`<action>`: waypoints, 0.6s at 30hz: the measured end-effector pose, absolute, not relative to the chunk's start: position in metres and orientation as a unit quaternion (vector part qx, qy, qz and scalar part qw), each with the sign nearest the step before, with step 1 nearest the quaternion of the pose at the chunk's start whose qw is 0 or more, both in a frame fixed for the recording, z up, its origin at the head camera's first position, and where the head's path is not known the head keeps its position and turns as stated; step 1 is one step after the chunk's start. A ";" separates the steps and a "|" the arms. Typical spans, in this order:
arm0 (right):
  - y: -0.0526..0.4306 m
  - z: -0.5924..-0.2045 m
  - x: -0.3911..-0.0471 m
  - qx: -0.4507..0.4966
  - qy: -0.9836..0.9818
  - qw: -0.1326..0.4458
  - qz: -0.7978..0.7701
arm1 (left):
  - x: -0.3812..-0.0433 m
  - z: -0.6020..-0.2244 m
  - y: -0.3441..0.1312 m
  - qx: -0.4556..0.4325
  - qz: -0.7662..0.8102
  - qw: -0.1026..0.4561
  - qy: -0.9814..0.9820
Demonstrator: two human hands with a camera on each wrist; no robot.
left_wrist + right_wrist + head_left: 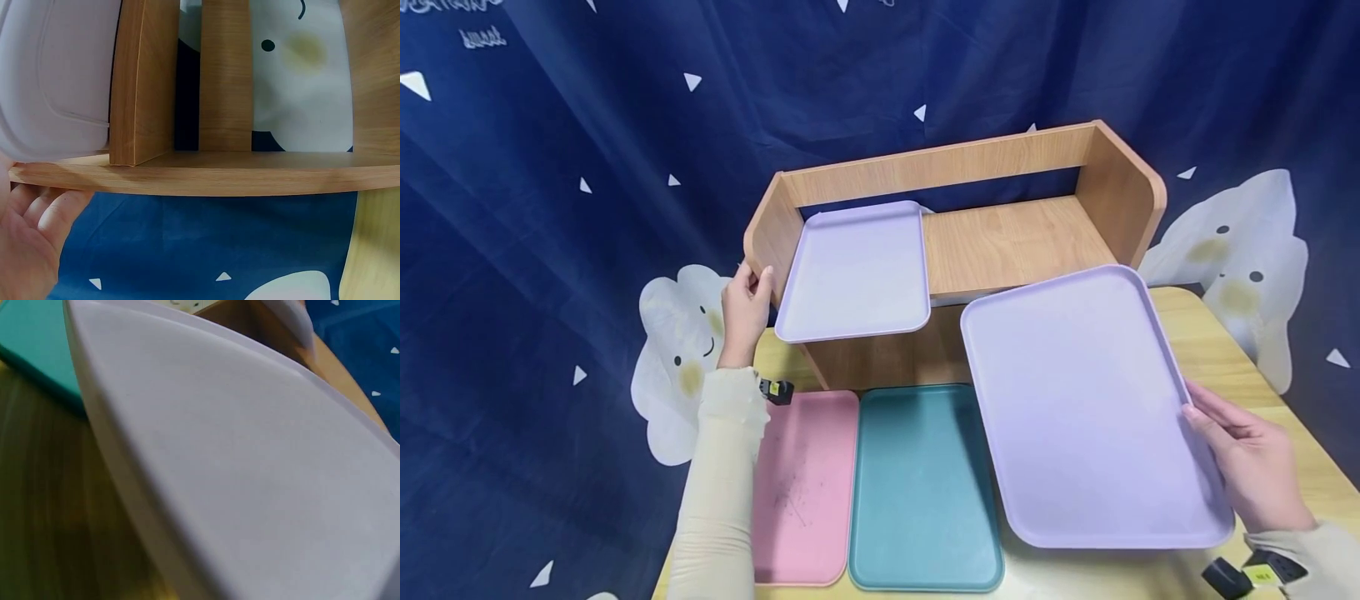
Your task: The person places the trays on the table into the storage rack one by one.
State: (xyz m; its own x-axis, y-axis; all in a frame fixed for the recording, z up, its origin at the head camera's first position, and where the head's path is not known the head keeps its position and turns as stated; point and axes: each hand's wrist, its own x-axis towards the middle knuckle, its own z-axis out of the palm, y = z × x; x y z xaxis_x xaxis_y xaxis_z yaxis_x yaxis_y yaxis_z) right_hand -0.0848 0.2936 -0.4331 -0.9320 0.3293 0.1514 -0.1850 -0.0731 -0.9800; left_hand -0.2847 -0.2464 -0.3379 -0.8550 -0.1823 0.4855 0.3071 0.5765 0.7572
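The left hand grips the front edge of the left panel of the shelf, fingers bent along its outer face and thumb at the front. The shelf stands at the table's far edge. On its board, just beside that panel, lies the upper tray, lilac, its near end jutting past the board's front edge.

The right hand pinches the right rim of the held tray, also lilac, with the thumb on the upper side and the fingers at the rim. This tray is raised and tilted above the right part of the table, in front of the shelf's right half; whether it touches the shelf cannot be told.

The pink tray, with dark scuffs, lies toward the table's left edge. The teal tray lies just beside it on the right, both in front of the shelf. Pale sleeves cover the arms, and a blue curtain with white triangles and smiling clouds hangs behind the table.
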 end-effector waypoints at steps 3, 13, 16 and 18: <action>0.292 -0.425 -0.088 -0.055 -0.654 0.180 0.733 | -0.284 -0.338 -0.247 -0.037 -0.461 0.266 -0.846; 0.284 -0.397 -0.102 -0.036 -0.629 0.211 0.747 | -0.286 -0.339 -0.249 -0.039 -0.460 0.259 -0.848; 0.281 -0.388 -0.109 -0.014 -0.594 0.195 0.780 | -0.286 -0.339 -0.249 -0.039 -0.459 0.258 -0.849; 0.279 -0.381 -0.114 0.001 -0.569 0.179 0.802 | -0.285 -0.339 -0.249 -0.039 -0.459 0.256 -0.850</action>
